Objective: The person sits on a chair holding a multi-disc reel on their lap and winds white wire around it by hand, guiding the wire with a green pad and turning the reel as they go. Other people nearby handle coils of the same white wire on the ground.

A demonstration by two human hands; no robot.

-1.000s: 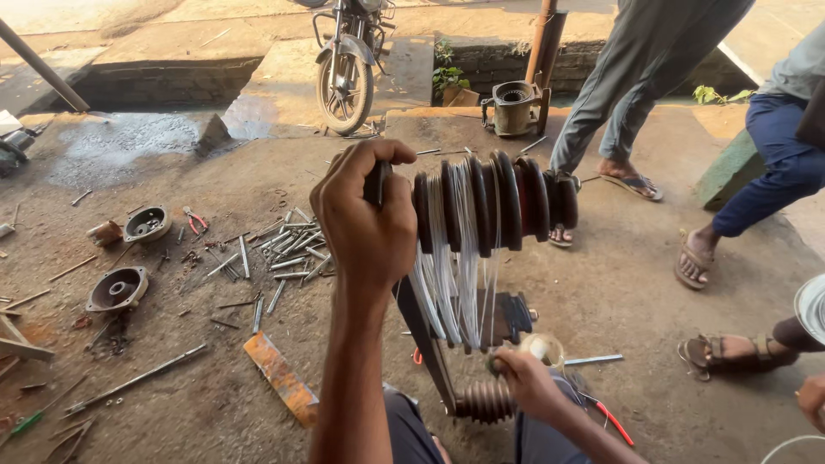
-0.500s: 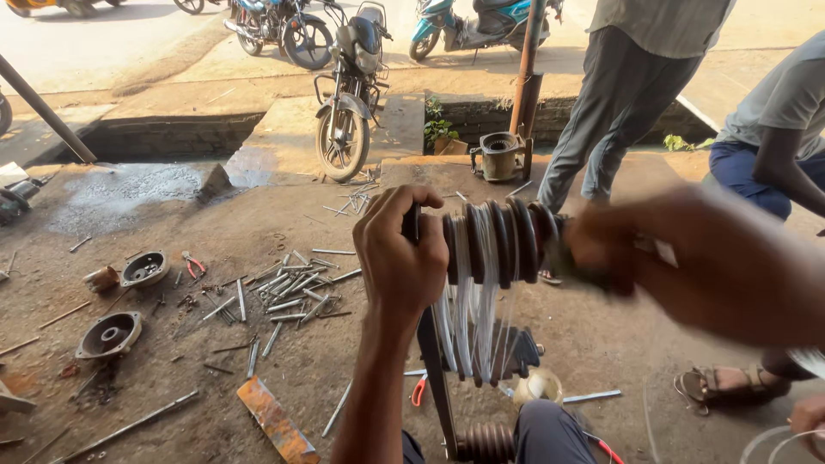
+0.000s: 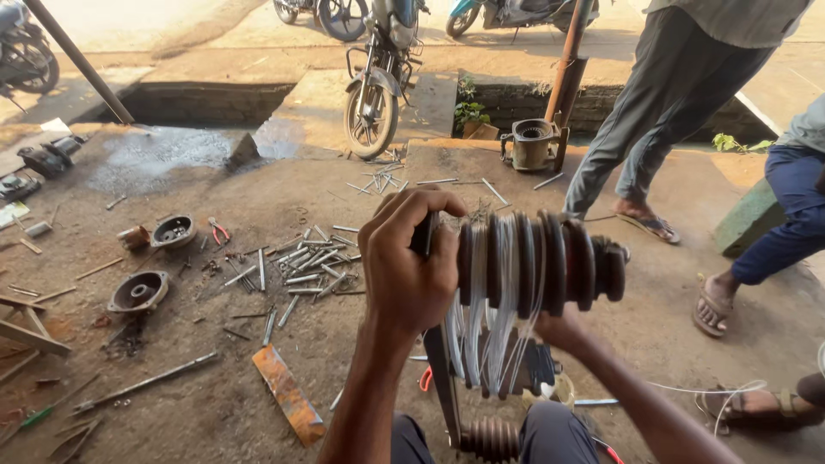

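My left hand [image 3: 408,275] is closed around the left end of a ribbed winding spool [image 3: 559,262] made of several dark discs on one shaft, held level in front of me. Loops of white wire [image 3: 477,335] hang from the grooves between the discs. My right hand [image 3: 557,331] reaches up under the spool from the right; its fingers are hidden behind the discs and wire. A dark metal bar [image 3: 440,378] runs down from the spool to a ribbed part [image 3: 490,436] between my knees.
Metal rods and bolts [image 3: 292,266] lie scattered on the dirt floor to the left, with two round housings [image 3: 137,292], red pliers [image 3: 219,230] and a rusty flat bar [image 3: 288,393]. A motorcycle [image 3: 378,86] is parked ahead. A person [image 3: 679,103] stands at right, with another person's leg [image 3: 773,232] nearby.
My right hand has come up from the lower ribbed part, swung past the spool's right end, and now sits under the spool. My left hand has kept its grip.
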